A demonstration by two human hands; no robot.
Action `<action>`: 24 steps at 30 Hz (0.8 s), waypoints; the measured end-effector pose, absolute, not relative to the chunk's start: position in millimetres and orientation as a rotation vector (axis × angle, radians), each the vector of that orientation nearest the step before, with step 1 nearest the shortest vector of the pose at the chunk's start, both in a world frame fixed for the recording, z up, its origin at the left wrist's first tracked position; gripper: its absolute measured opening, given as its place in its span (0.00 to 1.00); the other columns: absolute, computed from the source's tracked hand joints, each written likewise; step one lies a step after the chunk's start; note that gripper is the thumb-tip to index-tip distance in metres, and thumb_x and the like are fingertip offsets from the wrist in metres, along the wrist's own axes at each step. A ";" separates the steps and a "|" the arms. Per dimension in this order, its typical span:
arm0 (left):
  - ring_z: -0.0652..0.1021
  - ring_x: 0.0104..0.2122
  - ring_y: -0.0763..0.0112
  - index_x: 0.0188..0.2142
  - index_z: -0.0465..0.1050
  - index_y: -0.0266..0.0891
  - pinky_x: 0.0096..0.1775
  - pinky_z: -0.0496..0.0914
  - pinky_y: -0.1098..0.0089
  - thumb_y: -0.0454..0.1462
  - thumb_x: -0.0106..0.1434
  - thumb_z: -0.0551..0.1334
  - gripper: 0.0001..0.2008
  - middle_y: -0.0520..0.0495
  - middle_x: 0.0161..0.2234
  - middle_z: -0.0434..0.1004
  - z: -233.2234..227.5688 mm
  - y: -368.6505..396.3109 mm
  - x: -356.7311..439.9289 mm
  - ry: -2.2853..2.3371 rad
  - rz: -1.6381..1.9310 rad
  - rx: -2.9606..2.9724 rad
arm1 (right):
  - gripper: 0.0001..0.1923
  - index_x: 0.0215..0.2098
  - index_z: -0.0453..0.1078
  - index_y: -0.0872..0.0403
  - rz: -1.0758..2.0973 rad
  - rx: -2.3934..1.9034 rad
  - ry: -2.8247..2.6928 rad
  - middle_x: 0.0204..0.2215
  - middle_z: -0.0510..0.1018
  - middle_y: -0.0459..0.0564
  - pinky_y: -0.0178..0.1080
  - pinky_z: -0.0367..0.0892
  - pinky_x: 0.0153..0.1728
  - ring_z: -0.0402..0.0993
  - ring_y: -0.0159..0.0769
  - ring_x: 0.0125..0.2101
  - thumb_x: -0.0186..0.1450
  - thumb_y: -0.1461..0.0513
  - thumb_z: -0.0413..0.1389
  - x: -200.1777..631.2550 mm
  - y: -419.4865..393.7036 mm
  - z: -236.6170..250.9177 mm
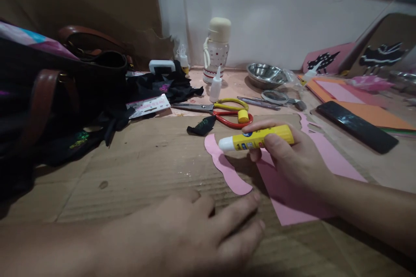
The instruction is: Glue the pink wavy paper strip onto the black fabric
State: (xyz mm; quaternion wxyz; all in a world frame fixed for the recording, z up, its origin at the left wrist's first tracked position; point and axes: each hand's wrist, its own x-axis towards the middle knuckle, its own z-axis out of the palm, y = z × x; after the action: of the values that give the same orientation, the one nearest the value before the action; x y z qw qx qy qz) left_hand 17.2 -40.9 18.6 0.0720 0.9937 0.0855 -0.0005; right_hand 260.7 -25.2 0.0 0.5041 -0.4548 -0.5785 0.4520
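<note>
A sheet of brown corrugated cardboard (143, 169) covers the table (373, 162) from centre to 6 o'clock. On it lie pink paper (292, 190) at 4 o'clock and scissors (216, 110) just above centre. A black phone (356, 126) rests at 3 o'clock, a steel bowl (264, 75) at 1 o'clock, a dark bag (48, 95) at 9 o'clock.

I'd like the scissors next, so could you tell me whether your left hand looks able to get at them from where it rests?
Probably yes. The left hand lies flat on the cardboard, holding nothing, and only bare cardboard and a small black scrap lie between it and the scissors.
</note>
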 end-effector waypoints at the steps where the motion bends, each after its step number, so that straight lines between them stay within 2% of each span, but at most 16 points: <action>1: 0.82 0.42 0.60 0.69 0.60 0.41 0.37 0.76 0.64 0.44 0.72 0.63 0.29 0.37 0.71 0.60 17.2 -40.2 19.5 0.300 0.003 2.975 | 0.10 0.44 0.79 0.47 1.099 -1.091 -1.375 0.26 0.76 0.43 0.35 0.70 0.29 0.71 0.32 0.27 0.70 0.51 0.63 259.0 -24.8 0.1; 4: 0.81 0.47 0.54 0.69 0.60 0.36 0.42 0.76 0.61 0.56 0.69 0.63 0.38 0.31 0.71 0.57 13.8 -37.5 25.7 0.407 -0.034 2.966 | 0.09 0.43 0.78 0.46 1.140 -1.054 -1.376 0.24 0.75 0.43 0.35 0.70 0.30 0.70 0.32 0.27 0.70 0.52 0.62 254.8 -23.5 0.7; 7: 0.82 0.46 0.53 0.70 0.58 0.32 0.41 0.76 0.60 0.58 0.67 0.63 0.43 0.28 0.71 0.57 15.4 -36.0 25.6 0.408 -0.116 2.983 | 0.09 0.43 0.78 0.45 1.138 -1.062 -1.413 0.24 0.75 0.43 0.37 0.69 0.31 0.70 0.33 0.27 0.70 0.52 0.62 255.8 -23.7 1.1; 9: 0.82 0.44 0.55 0.69 0.59 0.32 0.40 0.76 0.61 0.54 0.68 0.65 0.40 0.29 0.70 0.59 19.0 -36.1 21.6 0.354 -0.132 2.962 | 0.09 0.44 0.78 0.45 1.132 -1.083 -1.418 0.25 0.76 0.43 0.38 0.70 0.32 0.71 0.35 0.27 0.70 0.51 0.61 258.9 -24.4 0.9; 11: 0.83 0.42 0.59 0.69 0.61 0.35 0.39 0.76 0.63 0.46 0.70 0.65 0.33 0.32 0.70 0.61 22.4 -36.8 16.8 0.296 -0.135 2.937 | 0.11 0.45 0.78 0.45 1.132 -1.093 -1.432 0.26 0.76 0.44 0.39 0.70 0.32 0.71 0.36 0.28 0.70 0.50 0.61 262.1 -24.9 0.5; 14: 0.83 0.44 0.60 0.69 0.60 0.39 0.41 0.76 0.65 0.36 0.71 0.63 0.29 0.37 0.68 0.65 23.3 -37.2 13.7 0.271 -0.113 2.923 | 0.12 0.45 0.78 0.45 1.131 -1.092 -1.435 0.26 0.76 0.44 0.39 0.70 0.31 0.71 0.35 0.27 0.70 0.49 0.61 263.7 -24.3 -0.4; 16: 0.82 0.47 0.58 0.69 0.60 0.40 0.43 0.76 0.64 0.40 0.72 0.64 0.29 0.36 0.68 0.65 21.1 -36.3 16.2 0.271 -0.062 2.913 | 0.12 0.44 0.78 0.45 1.138 -1.089 -1.403 0.27 0.75 0.44 0.38 0.71 0.30 0.71 0.34 0.27 0.69 0.49 0.62 261.7 -23.5 -1.2; 20: 0.81 0.47 0.55 0.67 0.63 0.36 0.44 0.77 0.60 0.54 0.72 0.60 0.33 0.32 0.68 0.65 15.2 -32.9 24.5 0.309 0.038 2.885 | 0.09 0.44 0.78 0.45 1.158 -1.102 -1.307 0.31 0.76 0.44 0.38 0.73 0.31 0.70 0.33 0.27 0.70 0.51 0.62 254.9 -22.1 -3.1; 24: 0.81 0.50 0.53 0.64 0.66 0.34 0.47 0.76 0.59 0.55 0.73 0.57 0.32 0.31 0.64 0.69 14.7 -30.5 24.6 0.340 0.042 2.856 | 0.12 0.46 0.77 0.45 1.144 -1.150 -1.361 0.26 0.75 0.44 0.38 0.72 0.31 0.71 0.35 0.27 0.70 0.49 0.60 254.4 -21.3 -3.1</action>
State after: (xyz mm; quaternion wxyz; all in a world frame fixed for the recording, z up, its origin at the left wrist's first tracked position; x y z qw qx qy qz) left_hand 24.6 -30.5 14.7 0.1323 0.9841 0.1173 0.0145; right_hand 254.4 -21.3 -3.1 0.4899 -0.4732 -0.5605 0.4711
